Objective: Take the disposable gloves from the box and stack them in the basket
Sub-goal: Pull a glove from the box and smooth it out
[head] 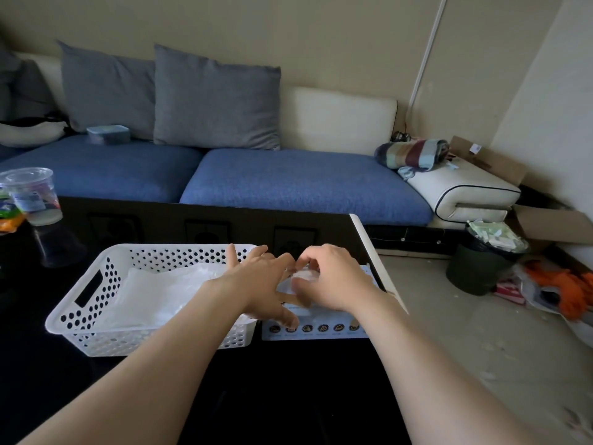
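Note:
A white perforated basket (83, 311) sits on the dark table, holding a flat pile of clear disposable gloves (154, 293). Right of it lies the flat glove box (321, 332), pale with a row of round icons along its near edge. My left hand (260, 284) lies spread over the box's left part, fingers straight, thumb near the icons. My right hand (330, 277) hovers over the box's opening with curled fingers and pinches a crumpled clear glove (305, 276) coming out of it.
A clear plastic cup (32, 195) and snack packets stand at the table's left edge. A blue sofa (305, 184) with grey cushions runs behind the table. On the floor to the right are a full dark bin (481, 264), cardboard boxes and orange litter.

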Action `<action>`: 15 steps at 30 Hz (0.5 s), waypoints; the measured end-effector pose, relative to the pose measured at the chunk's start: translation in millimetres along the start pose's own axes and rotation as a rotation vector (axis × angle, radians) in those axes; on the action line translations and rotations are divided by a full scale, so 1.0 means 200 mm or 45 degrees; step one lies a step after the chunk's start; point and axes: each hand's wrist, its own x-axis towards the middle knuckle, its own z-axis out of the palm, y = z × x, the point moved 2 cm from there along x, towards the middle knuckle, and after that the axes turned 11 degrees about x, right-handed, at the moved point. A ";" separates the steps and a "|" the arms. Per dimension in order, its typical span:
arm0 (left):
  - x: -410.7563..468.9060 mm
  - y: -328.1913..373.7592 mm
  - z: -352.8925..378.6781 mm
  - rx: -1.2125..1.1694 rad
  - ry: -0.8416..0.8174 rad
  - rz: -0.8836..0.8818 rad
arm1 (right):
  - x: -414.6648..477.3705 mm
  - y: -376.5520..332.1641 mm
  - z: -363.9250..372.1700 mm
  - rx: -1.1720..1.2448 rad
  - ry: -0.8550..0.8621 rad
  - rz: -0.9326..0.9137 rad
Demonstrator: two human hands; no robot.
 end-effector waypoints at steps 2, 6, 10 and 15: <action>0.00 -0.01 0.01 -0.019 -0.005 0.001 | 0.02 0.00 0.01 -0.110 0.027 -0.024; 0.02 -0.01 0.01 0.035 0.001 -0.012 | 0.06 0.02 0.00 -0.284 0.143 -0.035; 0.03 -0.03 0.01 0.029 -0.019 -0.009 | 0.08 0.09 -0.01 -0.395 0.282 0.043; 0.02 -0.03 0.02 0.007 -0.017 0.005 | 0.05 0.18 -0.07 -0.498 0.454 0.256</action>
